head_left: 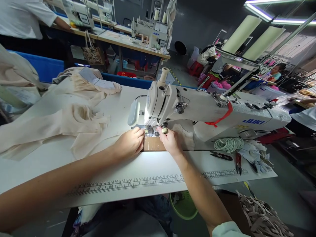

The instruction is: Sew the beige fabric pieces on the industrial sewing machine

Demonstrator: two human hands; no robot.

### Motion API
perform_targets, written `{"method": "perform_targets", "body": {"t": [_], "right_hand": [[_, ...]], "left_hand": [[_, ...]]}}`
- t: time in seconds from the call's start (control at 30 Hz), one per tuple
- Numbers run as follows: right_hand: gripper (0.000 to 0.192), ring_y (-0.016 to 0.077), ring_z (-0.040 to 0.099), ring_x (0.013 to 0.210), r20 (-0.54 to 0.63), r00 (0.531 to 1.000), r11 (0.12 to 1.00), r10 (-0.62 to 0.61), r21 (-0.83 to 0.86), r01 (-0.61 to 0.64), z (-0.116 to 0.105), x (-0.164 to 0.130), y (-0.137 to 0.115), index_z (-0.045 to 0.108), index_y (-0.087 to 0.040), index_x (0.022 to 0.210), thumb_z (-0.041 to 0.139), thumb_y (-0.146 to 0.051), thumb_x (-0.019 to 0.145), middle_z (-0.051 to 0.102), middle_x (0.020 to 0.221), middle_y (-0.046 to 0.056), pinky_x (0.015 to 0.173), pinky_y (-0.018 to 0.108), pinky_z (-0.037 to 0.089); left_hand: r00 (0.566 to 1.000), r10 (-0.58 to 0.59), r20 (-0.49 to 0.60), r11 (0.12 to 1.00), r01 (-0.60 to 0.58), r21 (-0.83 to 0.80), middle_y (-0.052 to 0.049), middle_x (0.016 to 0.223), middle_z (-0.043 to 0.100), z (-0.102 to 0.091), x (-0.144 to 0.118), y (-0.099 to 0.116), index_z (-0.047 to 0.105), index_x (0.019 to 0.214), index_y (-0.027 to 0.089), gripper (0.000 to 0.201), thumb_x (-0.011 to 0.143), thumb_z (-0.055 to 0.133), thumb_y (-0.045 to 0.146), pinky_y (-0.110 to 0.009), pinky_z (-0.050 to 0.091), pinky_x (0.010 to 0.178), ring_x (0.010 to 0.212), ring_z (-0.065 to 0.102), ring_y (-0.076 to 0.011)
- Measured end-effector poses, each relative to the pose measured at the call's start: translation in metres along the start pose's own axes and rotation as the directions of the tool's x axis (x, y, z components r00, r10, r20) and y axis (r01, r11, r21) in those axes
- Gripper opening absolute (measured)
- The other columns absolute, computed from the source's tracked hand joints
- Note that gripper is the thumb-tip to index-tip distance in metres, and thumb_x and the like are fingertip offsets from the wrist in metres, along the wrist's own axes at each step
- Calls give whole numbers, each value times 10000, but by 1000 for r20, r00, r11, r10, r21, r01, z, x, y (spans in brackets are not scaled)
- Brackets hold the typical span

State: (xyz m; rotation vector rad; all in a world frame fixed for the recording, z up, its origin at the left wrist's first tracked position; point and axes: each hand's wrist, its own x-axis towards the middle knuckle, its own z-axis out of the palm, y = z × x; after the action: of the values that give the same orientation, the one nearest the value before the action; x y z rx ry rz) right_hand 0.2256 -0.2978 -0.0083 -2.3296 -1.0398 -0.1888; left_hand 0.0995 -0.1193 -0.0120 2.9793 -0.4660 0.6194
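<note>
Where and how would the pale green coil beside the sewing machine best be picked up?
Probably by the near edge of the coil, with the right hand coming from above and the front: its stacked loops lie flat, the sewing machine stands behind, and cloth scraps crowd its right side.

1 head-worn view, facing forward and down; sewing machine close, grey wall far.

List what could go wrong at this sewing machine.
The left grip and right grip are close to the working end of the sewing machine, so a slip could cause injury. The red snips lie near the front edge of the table and might be knocked off.
</note>
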Motion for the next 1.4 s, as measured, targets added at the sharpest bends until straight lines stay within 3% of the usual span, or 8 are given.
{"method": "perform_targets", "body": {"t": [0.43,0.57,0.67,0.77,1.0,1.23,1.3,1.4], "right_hand": [[347,97,593,768,124,990,982,-69,-167,89,-19,-9,-20,686,-160,990,381,-300,1078,705,854,3,703,201,360],[482,66,567,952,240,951,951,-194,-193,242,-25,-14,-33,647,-105,1178,189,-212,1070,656,1056,-3,855,203,376],[334,160,553,1124,278,844,862,-458,-94,499,-26,-27,-50,640,-123,1235,387,-210,1035,637,1225,57,945,291,422],[373,259,524,1265,275,720,757,-637,46,652,-20,-48,-68,603,-111,1297,599,-253,953,606,1354,138,1059,410,424],[906,362,315,1468,283,669,715,-687,100,692,4,-103,-101,413,-87,1501,674,-663,852,440,1531,235,1221,590,217],[153,223,589,913,35,730,723,-683,176,668,15,-139,-113,651,-181,1035,524,-145,958,655,903,68,979,420,473],[186,199,585,841,10,771,693,-636,447,566,9,-154,-115,633,-190,962,456,-132,963,652,855,58,814,345,506],[156,164,611,785,276,804,575,-526,813,97,7,-180,-119,631,-202,935,485,-242,972,674,858,41,698,277,495]], "left_hand": [[965,-232,121,961,247,-128,-120,1156,651,-17,7,-27,632,1160,112,432,942,336,340,-422,495,988,1073,595,-247],[721,-650,239,759,631,163,-47,1009,648,-43,8,-36,600,1191,154,425,882,521,435,-312,485,783,827,550,-176],[575,-709,408,688,691,222,-2,762,599,-56,2,-29,625,954,171,329,877,561,484,-239,364,627,664,459,-145],[607,-625,491,687,726,-22,32,572,466,-64,-13,-19,515,704,182,337,899,520,458,-235,290,544,569,410,-126],[719,-471,512,438,694,-571,62,475,408,-88,-80,6,519,690,191,476,918,455,604,-225,282,465,445,339,-91],[632,-579,515,151,704,-694,52,499,446,-111,-152,23,585,763,186,400,866,608,571,-198,271,439,436,360,-78],[601,-605,522,62,690,-721,25,547,522,-122,-197,25,569,702,180,447,821,652,603,-193,328,476,480,429,-87],[580,-614,536,3,680,-733,14,584,562,-136,-270,35,556,611,159,516,777,677,632,-204,396,580,585,487,-105]]}}
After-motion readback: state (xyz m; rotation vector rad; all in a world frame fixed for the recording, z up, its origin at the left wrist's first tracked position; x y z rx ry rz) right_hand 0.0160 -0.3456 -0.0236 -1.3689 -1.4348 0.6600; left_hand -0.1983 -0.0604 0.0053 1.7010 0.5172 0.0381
